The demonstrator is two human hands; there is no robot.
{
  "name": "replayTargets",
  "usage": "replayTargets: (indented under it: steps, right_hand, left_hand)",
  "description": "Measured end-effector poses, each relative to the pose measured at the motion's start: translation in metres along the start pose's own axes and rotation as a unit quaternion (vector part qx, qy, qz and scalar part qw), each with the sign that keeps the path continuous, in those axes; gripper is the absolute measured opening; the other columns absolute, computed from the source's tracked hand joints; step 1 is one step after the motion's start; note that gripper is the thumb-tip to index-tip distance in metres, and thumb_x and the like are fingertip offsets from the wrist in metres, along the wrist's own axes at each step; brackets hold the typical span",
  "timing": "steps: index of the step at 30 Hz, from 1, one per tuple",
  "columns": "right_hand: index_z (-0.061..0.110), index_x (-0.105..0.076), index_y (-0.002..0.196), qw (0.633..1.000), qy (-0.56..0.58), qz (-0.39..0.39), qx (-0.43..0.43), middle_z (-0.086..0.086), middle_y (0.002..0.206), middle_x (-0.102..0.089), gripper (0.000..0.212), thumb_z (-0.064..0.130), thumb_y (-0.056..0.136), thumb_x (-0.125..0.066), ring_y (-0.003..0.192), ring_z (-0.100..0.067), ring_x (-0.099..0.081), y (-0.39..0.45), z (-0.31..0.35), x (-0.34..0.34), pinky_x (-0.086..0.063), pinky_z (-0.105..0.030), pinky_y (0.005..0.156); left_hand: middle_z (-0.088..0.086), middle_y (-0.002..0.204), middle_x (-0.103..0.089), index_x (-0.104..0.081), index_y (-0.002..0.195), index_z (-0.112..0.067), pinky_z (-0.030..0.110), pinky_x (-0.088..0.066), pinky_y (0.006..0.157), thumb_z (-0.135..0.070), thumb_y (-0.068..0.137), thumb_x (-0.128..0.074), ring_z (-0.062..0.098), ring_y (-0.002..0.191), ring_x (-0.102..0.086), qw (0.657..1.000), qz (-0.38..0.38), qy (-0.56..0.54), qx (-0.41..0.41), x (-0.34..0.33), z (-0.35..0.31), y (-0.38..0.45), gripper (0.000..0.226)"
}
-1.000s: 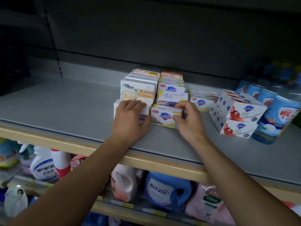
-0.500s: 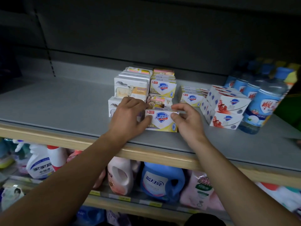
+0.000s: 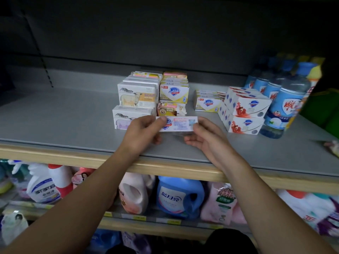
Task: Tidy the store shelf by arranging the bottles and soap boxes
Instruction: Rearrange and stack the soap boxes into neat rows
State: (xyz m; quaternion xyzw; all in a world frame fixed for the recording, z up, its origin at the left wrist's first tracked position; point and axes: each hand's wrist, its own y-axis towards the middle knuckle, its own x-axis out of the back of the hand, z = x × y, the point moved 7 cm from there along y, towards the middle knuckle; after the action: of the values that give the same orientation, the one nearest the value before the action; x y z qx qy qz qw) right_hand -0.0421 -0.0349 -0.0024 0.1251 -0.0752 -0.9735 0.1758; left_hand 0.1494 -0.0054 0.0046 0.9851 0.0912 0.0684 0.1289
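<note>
— Lifted off the shelf board now, isn't it? A moment back that soap box stood on the shelf with its front face toward the camera; now it is tipped so the barcode panel faces up, and it hangs just above the board.

— Yes, and both hands have come up with it. The left hand pinches the left end, thumb on top, fingers curled under. The right hand pinches the right end in the same manner. Neither one is loose.

— So the box lies straight between the two grips?

— Exactly between, its long axis running left to right from one pinch to the other. Both hands are equally near it, each touching one short end.

— And where does it go, as a guess?

— Probably back into the soap stacks. Just beyond the grip, on the far side, sits the yellow-fronted stack, with a torn-looking brown box under it. Beyond and left of the left hand stand the white sheep-printed boxes. Beyond and right of the right hand are the red-and-white boxes, and the blue-labelled bottles just past those.

— The turn matters, then.

— Likely so: the front face would need to come forward again before it is set down, and a push away from the person would carry it to the gap in front of the brown box.
</note>
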Motion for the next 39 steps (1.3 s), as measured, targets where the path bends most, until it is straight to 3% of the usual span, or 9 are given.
replayTargets:
  steps: [7, 10, 12, 15, 19, 25, 30, 36, 39]
  right_hand:
    - [0.012, -0.068, 0.095, 0.993, -0.095, -0.074, -0.012, -0.001, 0.075, -0.072, 0.030, 0.038, 0.097, -0.055, 0.047, -0.014, -0.058, 0.002, -0.002, 0.008, -0.044, -0.021, 0.043]
    - [0.018, -0.072, 0.087, 0.997, -0.039, -0.063, 0.001, -0.006, 0.077, -0.071, 0.014, 0.023, 0.093, -0.061, 0.054, -0.016, -0.060, 0.002, -0.001, 0.007, -0.049, -0.023, 0.050]
    - [0.021, -0.073, 0.091, 0.999, 0.014, -0.042, 0.007, -0.005, 0.082, -0.072, 0.012, 0.021, 0.087, -0.062, 0.068, -0.017, -0.065, 0.002, 0.000, 0.005, -0.053, -0.024, 0.059]
    - [0.025, -0.068, 0.103, 0.998, -0.020, -0.046, 0.024, 0.004, 0.094, -0.074, 0.013, 0.021, 0.096, -0.058, 0.093, -0.016, -0.069, 0.004, -0.003, 0.007, -0.056, -0.028, 0.071]
    - [0.039, -0.063, 0.112, 0.988, -0.122, -0.041, 0.086, 0.017, 0.115, -0.067, 0.044, 0.002, 0.087, -0.064, 0.105, -0.013, -0.067, 0.002, 0.002, 0.009, -0.055, -0.032, 0.087]
    - [0.031, -0.050, 0.138, 0.918, -0.380, -0.013, 0.110, 0.007, 0.131, -0.058, 0.067, 0.003, 0.080, -0.070, 0.114, -0.009, -0.058, 0.000, 0.004, -0.007, -0.047, -0.025, 0.095]
    - [0.021, -0.050, 0.139, 0.919, -0.369, 0.001, 0.139, 0.000, 0.131, -0.058, 0.055, 0.011, 0.088, -0.069, 0.117, -0.010, -0.057, -0.006, 0.009, -0.012, -0.045, -0.022, 0.098]
    - [0.018, -0.055, 0.136, 0.898, -0.402, -0.034, 0.173, 0.002, 0.124, -0.058, 0.053, 0.012, 0.086, -0.071, 0.112, -0.008, -0.057, -0.010, 0.018, -0.014, -0.044, -0.016, 0.095]
    - [0.017, -0.056, 0.133, 0.870, -0.453, -0.043, 0.188, -0.001, 0.122, -0.060, 0.051, 0.014, 0.085, -0.072, 0.112, -0.015, -0.056, -0.010, 0.029, -0.011, -0.045, -0.027, 0.097]
  left_hand:
    - [0.008, 0.057, -0.067, -0.073, 0.069, -0.020, 0.025, -0.046, 0.043, -0.069, 0.077, -0.048, 0.018, 0.046, -0.057, 0.998, 0.008, 0.055, 0.033, -0.006, 0.001, -0.001, 0.055]
    - [0.005, 0.057, -0.063, -0.072, 0.076, -0.022, 0.025, -0.045, 0.045, -0.057, 0.083, -0.059, 0.018, 0.046, -0.055, 0.999, 0.016, 0.041, 0.022, -0.005, 0.000, -0.002, 0.038]
    - [0.008, 0.076, -0.067, -0.071, 0.099, -0.021, 0.028, -0.050, 0.050, -0.035, 0.089, -0.067, 0.022, 0.051, -0.059, 0.999, 0.036, -0.009, 0.000, -0.007, -0.003, -0.005, 0.018]
    - [0.006, 0.109, -0.070, -0.062, 0.123, -0.015, 0.035, -0.059, 0.064, -0.008, 0.086, -0.068, 0.022, 0.083, -0.071, 0.995, 0.057, -0.073, -0.031, -0.007, -0.007, -0.007, 0.038]
    - [0.005, 0.123, -0.066, -0.057, 0.131, -0.018, 0.043, -0.059, 0.079, -0.005, 0.085, -0.069, 0.022, 0.115, -0.063, 0.994, 0.040, -0.088, -0.055, -0.004, -0.009, -0.007, 0.049]
    - [0.000, 0.105, -0.073, -0.066, 0.116, -0.012, 0.040, -0.053, 0.095, 0.001, 0.074, -0.077, 0.015, 0.099, -0.068, 0.996, -0.006, -0.025, -0.087, 0.002, -0.015, -0.007, 0.045]
    - [-0.002, 0.110, -0.069, -0.063, 0.120, -0.010, 0.016, -0.051, 0.086, 0.009, 0.072, -0.075, -0.002, 0.098, -0.066, 0.987, -0.002, -0.016, -0.162, -0.003, -0.028, -0.020, 0.053]
    - [-0.005, 0.111, -0.067, -0.060, 0.122, -0.011, 0.014, -0.050, 0.087, 0.010, 0.072, -0.074, -0.004, 0.099, -0.065, 0.983, 0.004, -0.013, -0.182, -0.006, -0.036, -0.020, 0.056]
    - [-0.005, 0.111, -0.068, -0.063, 0.119, -0.013, 0.013, -0.050, 0.086, 0.006, 0.074, -0.076, -0.005, 0.099, -0.065, 0.981, 0.014, 0.021, -0.190, -0.011, -0.042, -0.011, 0.051]
